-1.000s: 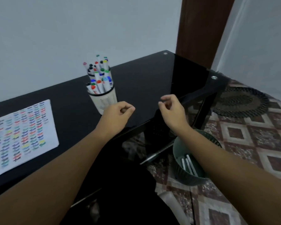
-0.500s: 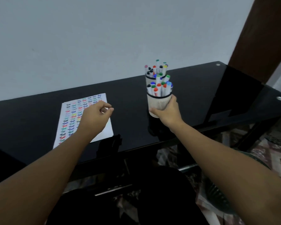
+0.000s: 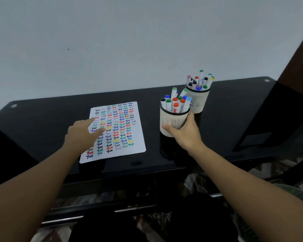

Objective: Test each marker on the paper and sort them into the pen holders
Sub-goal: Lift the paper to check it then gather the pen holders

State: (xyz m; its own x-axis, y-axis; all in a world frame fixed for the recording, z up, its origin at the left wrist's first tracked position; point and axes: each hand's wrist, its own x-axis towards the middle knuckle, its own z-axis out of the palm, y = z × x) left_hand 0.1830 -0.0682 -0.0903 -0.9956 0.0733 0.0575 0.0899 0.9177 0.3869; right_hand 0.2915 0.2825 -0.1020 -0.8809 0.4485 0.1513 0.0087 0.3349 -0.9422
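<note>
Since the earlier frame, the left hand (image 3: 81,135) has been spread flat, fingers straight, onto the paper (image 3: 129,137). The near pen holder (image 3: 173,119), full of markers (image 3: 176,106), is gripped by the right hand (image 3: 186,135). A second holder (image 3: 198,100) is seen just behind on the black bench (image 3: 42,123).

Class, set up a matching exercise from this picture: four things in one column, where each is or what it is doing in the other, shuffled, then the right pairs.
1 left hand
2 right hand
3 near pen holder
4 far pen holder

A behind the gripped holder, untouched
B rests on the paper
C grips a holder's base
D held, full of markers

Pairs: 1-B, 2-C, 3-D, 4-A
</note>
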